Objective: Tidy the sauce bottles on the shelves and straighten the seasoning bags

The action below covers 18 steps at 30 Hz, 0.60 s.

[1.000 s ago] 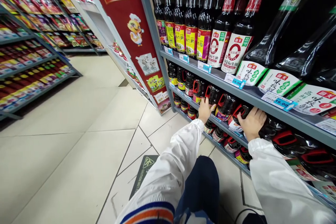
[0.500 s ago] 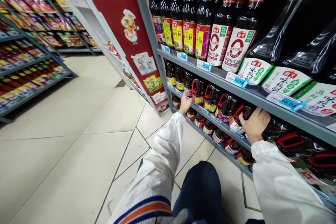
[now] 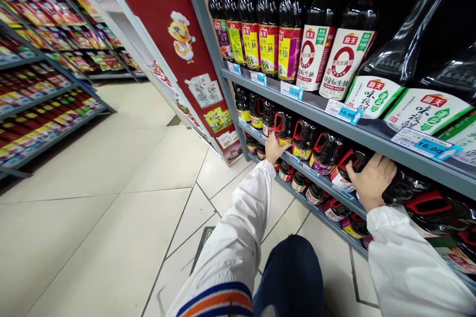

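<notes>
On the middle shelf, my left hand (image 3: 275, 148) lies against the lower front of a dark soy sauce jug (image 3: 284, 126) with a red handle and yellow label. Its thumb is spread to the right; the fingertips are partly hidden by the shelf goods. Farther right, my right hand (image 3: 375, 182) rests on a dark jug (image 3: 405, 185) lower in the row, fingers extended and thumb apart. That thumb is beside a white-labelled jug (image 3: 344, 178) with a red handle. Between the two hands stands a purple-labelled jug (image 3: 323, 162).
Glass soy sauce bottles (image 3: 267, 49) line the shelf above, whose grey edge (image 3: 316, 104) overhangs the jugs. Smaller jars (image 3: 299, 182) fill the bottom shelf. A red promotional panel (image 3: 182, 39) stands at the left end. My knee (image 3: 292, 277) is below.
My left hand has shifted right along the shelf front, its thumb now spread out. My right hand stays at the same jugs. The view has tilted slightly.
</notes>
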### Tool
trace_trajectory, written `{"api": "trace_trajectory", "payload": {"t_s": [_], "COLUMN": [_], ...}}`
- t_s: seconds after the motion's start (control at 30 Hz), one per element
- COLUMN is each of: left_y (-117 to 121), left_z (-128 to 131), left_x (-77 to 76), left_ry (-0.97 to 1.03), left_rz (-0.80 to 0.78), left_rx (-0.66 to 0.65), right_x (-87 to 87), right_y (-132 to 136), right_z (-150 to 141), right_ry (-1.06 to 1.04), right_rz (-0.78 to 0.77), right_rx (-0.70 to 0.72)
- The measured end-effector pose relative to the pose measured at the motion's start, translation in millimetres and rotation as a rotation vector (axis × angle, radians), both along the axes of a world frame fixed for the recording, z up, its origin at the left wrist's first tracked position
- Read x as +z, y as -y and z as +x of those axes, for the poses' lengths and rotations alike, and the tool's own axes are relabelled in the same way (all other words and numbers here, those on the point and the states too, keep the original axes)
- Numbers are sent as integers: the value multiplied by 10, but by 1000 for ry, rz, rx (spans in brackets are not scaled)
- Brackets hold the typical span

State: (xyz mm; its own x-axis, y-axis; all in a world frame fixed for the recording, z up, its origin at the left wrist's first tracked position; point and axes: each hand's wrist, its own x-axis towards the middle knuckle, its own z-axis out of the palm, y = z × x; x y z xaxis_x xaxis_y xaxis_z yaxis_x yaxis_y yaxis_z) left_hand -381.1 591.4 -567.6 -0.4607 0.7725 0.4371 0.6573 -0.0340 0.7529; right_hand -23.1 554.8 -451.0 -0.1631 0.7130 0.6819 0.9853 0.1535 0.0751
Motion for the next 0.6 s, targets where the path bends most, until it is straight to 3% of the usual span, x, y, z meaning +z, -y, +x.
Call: {"api": "trace_trajectory", "payload": {"t_s": [0.1,0.17,0.3,0.4,0.5,0.6], "left_y": [93,114,-134,-521,-838,-929], "left_z": [-122,-339,-938,-1267,-1387,-1378], "left_x": [19,89,405,721,962,1057], "left_ry": [-89,-71,172,294,270,188], "left_rz": [12,90,271,242,205,186], "left_rx": [-4,-1,77,-140,-374,-409], "right_x": [16,28,29,3,-31,-56], "right_y": [2,1,-16,-29,-42,-59], "right_z": [-5,-10,-14,-9,3,20], "right_ry": [4,14,9,-30,-45,-10], "right_rz": [17,31,58,67,58,56], "right_rx": [-9,-20,-17,-11,-21,-58]}}
